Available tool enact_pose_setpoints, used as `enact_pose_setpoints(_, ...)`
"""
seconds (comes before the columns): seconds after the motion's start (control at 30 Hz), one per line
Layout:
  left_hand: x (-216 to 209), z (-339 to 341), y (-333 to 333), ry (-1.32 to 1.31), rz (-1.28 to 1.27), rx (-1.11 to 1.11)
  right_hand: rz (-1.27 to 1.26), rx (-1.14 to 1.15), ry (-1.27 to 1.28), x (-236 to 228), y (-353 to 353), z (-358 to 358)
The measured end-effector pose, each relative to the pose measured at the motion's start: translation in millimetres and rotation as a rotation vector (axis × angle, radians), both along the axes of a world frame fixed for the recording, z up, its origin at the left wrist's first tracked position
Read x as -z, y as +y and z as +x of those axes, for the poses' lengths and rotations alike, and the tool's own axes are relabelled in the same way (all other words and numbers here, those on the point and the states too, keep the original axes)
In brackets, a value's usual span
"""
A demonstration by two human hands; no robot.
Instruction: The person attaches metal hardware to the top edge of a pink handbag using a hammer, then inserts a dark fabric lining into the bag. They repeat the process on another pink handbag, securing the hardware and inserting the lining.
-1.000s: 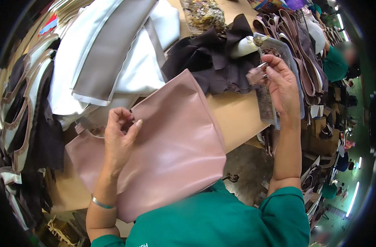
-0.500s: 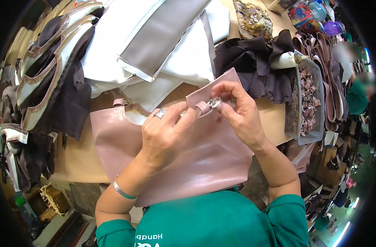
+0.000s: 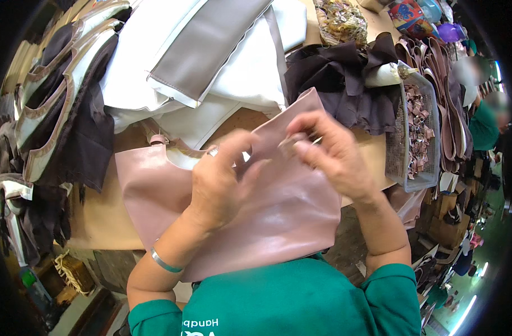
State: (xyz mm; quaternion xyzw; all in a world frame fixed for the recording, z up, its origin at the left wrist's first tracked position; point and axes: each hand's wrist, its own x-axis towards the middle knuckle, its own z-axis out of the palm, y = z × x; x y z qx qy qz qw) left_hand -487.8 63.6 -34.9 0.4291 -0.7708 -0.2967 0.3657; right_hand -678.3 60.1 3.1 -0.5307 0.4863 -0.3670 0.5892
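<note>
A dusty-pink leather bag (image 3: 267,224) lies across the table edge and against my body. At its upper left corner stands a small leather loop (image 3: 158,140), and a pale lining shows in the curved opening. Over the upper middle of the bag, my left hand (image 3: 219,179) has thumb and fingers apart, blurred by motion. Close by to the right, my right hand (image 3: 329,148) pinches a small leather tab with metal hardware (image 3: 289,144); motion smears its details. A pointed pink flap of the bag (image 3: 301,106) rises between and behind the hands.
At right stands a grey mesh basket (image 3: 395,159) of small pink tabs with metal rings. White and grey panels (image 3: 211,50) cover the table's back, dark fabric (image 3: 340,84) beside them. Trimmed dark pieces (image 3: 71,101) are stacked at left. Another person's green sleeve (image 3: 483,126) shows far right.
Both hands were together on the small tab with its metal clasp. My left hand has come off it and opened; the tab stays in my right hand. The view has shifted slightly.
</note>
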Motion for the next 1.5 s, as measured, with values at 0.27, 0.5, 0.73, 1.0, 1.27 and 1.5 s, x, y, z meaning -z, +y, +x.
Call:
enact_pose_setpoints(0.27, -22, -4, -23, 0.320, 0.736, -0.112, -0.263, -0.271, 0.168, -8, -73, 8)
enact_pose_setpoints(0.5, -7, -3, -23, 0.512, 0.864, -0.141, 0.167, -0.558, 0.039, 20, -112, 9)
enact_pose_setpoints(0.73, -2, -2, -28, 0.543, 0.996, -0.134, 0.273, -0.473, 0.089, 18, -114, 15)
enact_pose_setpoints(1.0, -2, -2, -29, 0.549, 1.105, -0.146, 0.338, -0.495, 0.103, 22, -116, 20)
enact_pose_setpoints(1.27, 0, -3, -27, 0.581, 1.081, -0.149, 0.399, -0.476, 0.079, 21, -117, 23)
enact_pose_setpoints(1.5, 2, -1, -29, 0.545, 1.074, -0.141, 0.402, -0.482, 0.105, 19, -117, 26)
